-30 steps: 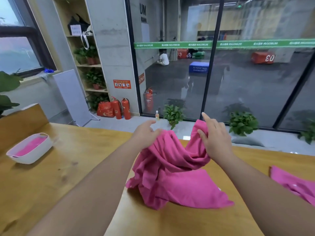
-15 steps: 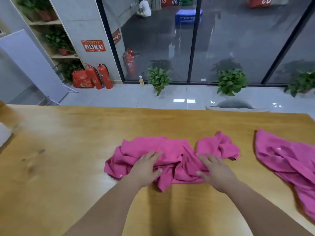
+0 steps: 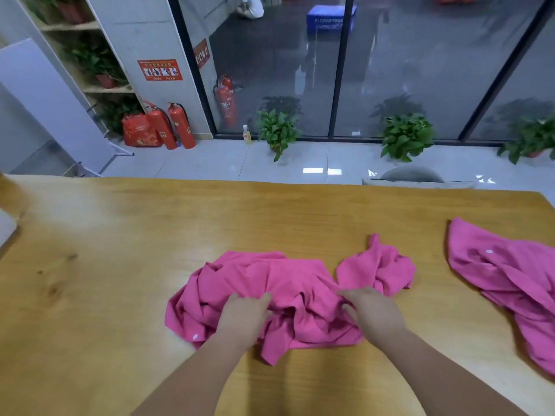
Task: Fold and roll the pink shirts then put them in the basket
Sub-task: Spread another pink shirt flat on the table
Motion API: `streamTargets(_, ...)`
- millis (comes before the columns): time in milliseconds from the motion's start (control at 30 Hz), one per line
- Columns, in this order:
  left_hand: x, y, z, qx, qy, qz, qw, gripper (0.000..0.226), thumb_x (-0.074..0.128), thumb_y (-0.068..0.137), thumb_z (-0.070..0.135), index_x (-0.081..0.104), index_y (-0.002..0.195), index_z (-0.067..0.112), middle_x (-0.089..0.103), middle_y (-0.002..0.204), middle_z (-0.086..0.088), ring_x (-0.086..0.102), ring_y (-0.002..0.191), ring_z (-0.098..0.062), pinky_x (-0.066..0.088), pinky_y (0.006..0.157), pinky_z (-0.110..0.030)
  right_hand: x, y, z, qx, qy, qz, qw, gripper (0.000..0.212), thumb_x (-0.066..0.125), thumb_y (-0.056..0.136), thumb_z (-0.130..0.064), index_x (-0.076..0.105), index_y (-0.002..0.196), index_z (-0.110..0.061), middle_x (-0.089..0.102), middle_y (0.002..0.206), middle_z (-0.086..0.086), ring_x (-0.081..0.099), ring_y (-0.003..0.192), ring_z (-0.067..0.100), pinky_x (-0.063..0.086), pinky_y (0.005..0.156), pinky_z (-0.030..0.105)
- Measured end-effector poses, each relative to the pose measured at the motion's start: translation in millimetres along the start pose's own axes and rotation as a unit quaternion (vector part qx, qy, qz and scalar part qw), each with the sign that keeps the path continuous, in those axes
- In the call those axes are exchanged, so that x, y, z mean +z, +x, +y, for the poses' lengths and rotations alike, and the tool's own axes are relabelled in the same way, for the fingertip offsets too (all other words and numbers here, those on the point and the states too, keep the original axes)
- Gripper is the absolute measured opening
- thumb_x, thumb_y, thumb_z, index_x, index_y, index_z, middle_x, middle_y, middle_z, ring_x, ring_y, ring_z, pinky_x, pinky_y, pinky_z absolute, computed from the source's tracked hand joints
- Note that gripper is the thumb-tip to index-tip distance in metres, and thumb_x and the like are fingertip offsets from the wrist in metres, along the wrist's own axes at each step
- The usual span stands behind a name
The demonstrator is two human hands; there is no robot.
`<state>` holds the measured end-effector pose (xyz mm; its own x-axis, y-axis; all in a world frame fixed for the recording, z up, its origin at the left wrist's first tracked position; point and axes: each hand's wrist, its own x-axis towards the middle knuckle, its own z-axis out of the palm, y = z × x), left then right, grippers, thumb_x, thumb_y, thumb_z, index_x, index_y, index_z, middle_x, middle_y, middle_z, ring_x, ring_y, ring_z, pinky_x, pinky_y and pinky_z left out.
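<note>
The left hand (image 3: 243, 313) and right hand (image 3: 372, 312) press nearly flat, fingers barely bent, on the crumpled pink shirt (image 3: 294, 277), which was held above the table (image 3: 120, 265) a second ago.

1. We are looking over a wooden table (image 3: 270, 211) toward a pale tiled floor (image 3: 210, 160) that is catching bright reflections.
2. We are facing dark-framed glass panels (image 3: 405, 55) running along the far side.
3. We are seeing potted plants (image 3: 277, 132) lining the glass and red fire extinguishers (image 3: 180, 124) standing by a grey pillar (image 3: 144, 31).
4. We are noticing shelves (image 3: 69, 25) holding plants at the left, with a white board (image 3: 45, 100) leaning nearby.
</note>
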<state>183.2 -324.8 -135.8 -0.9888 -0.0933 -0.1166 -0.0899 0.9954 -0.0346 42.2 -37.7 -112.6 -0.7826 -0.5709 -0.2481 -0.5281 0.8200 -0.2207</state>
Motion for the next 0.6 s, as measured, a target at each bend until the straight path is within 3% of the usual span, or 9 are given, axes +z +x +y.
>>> streamTargets(100, -31, 6, -20, -0.041, -0.056, 0.014, 0.997, 0.023, 0.045, 0.108, 0.041, 0.060, 0.119, 0.028, 0.075, 0.096, -0.003, 0.072, 0.089, -0.031, 0.051, 0.077, -0.040, -36, 8, 2, -0.010, 0.004, 0.059, 0.998, 0.033, 0.057, 0.103, -0.039, 0.063, 0.134, -0.044, 0.074, 0.118, -0.010, 0.069, 0.111, 0.022, 0.050, 0.076, 0.034)
streamTargets(167, -65, 21, -40, -0.085, -0.126, 0.093, 0.984, 0.022, 0.050, 0.107, 0.041, 0.064, 0.118, 0.029, 0.076, 0.099, -0.003, 0.071, 0.092, -0.033, 0.051, 0.075, -0.041, -73, 23, 6, 0.007, 0.009, 0.102, 0.995, 0.025, 0.058, 0.103, -0.042, 0.066, 0.127, -0.041, 0.076, 0.113, -0.005, 0.071, 0.106, 0.027, 0.049, 0.072, 0.035)
streamTargets(333, -153, 62, -86, -0.106, -0.235, 0.297, 0.919, 0.018, 0.051, 0.108, 0.044, 0.063, 0.114, 0.032, 0.074, 0.100, 0.001, 0.067, 0.090, -0.031, 0.053, 0.077, -0.045, -176, 66, 4, 0.011, 0.139, 0.256, 0.957, 0.031, 0.063, 0.099, -0.049, 0.066, 0.130, -0.042, 0.076, 0.107, -0.003, 0.069, 0.099, 0.028, 0.055, 0.082, 0.039)
streamTargets(400, -174, 78, -98, -0.109, -0.232, 0.332, 0.908, 0.024, 0.051, 0.107, 0.044, 0.063, 0.122, 0.029, 0.068, 0.110, 0.000, 0.065, 0.095, -0.030, 0.052, 0.084, -0.048, -203, 79, -4, -0.004, 0.168, 0.315, 0.934, 0.036, 0.064, 0.101, -0.044, 0.065, 0.136, -0.037, 0.073, 0.121, -0.003, 0.067, 0.106, 0.025, 0.055, 0.092, 0.041)
streamTargets(500, -171, 88, -103, -0.140, -0.214, 0.291, 0.922, 0.041, 0.058, 0.104, 0.041, 0.054, 0.142, 0.026, 0.057, 0.125, -0.008, 0.062, 0.105, -0.031, 0.053, 0.091, -0.049, -208, 89, -10, -0.036, 0.146, 0.317, 0.936, 0.041, 0.059, 0.105, -0.035, 0.059, 0.145, -0.027, 0.064, 0.142, 0.003, 0.060, 0.127, 0.025, 0.047, 0.108, 0.044)
streamTargets(600, -134, 78, -96, -0.132, -0.167, 0.193, 0.958, 0.059, 0.065, 0.099, 0.035, 0.043, 0.154, 0.026, 0.049, 0.144, -0.014, 0.053, 0.127, -0.036, 0.050, 0.103, -0.053, -162, 89, 2, -0.038, 0.086, 0.225, 0.970, 0.046, 0.056, 0.105, -0.037, 0.053, 0.150, -0.029, 0.054, 0.152, 0.004, 0.049, 0.140, 0.029, 0.041, 0.116, 0.046)
